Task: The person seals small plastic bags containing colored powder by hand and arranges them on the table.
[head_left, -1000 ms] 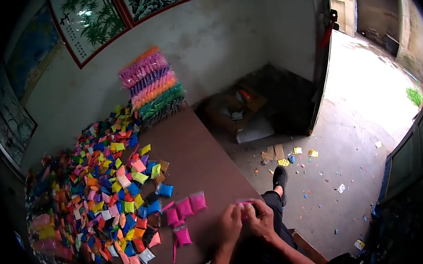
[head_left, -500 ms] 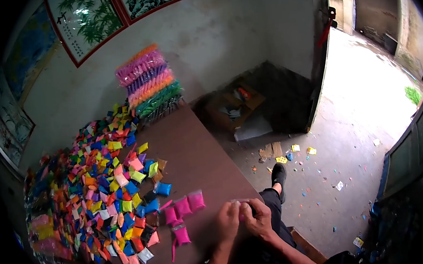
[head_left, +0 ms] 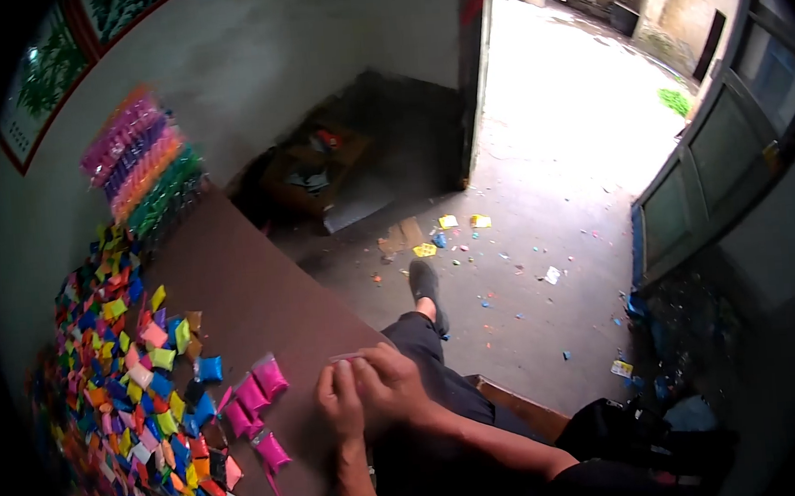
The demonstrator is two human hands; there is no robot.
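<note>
My left hand (head_left: 340, 401) and my right hand (head_left: 392, 385) are close together above the table's near right edge, fingers pinched. Between them is a small plastic packet (head_left: 346, 356); only its thin, clear pinkish top edge shows, and the fingers hide the rest. To the left of my hands, several bright pink packets (head_left: 270, 377) lie on the brown table (head_left: 277, 298), one of them (head_left: 272, 451) nearer me with a thin pink strip beside it.
A large heap of small colourful packets (head_left: 139, 377) covers the table's left side. Bundled packs in coloured rows (head_left: 147, 159) stand at the far end. An opened cardboard box (head_left: 319, 175) sits on the floor beyond. Scraps (head_left: 406, 236) litter the floor near my foot (head_left: 425, 287) and the open door (head_left: 731, 132).
The view has swung to the right, so the table, heap and hands appear further left. Both hands still pinch the packet together.
</note>
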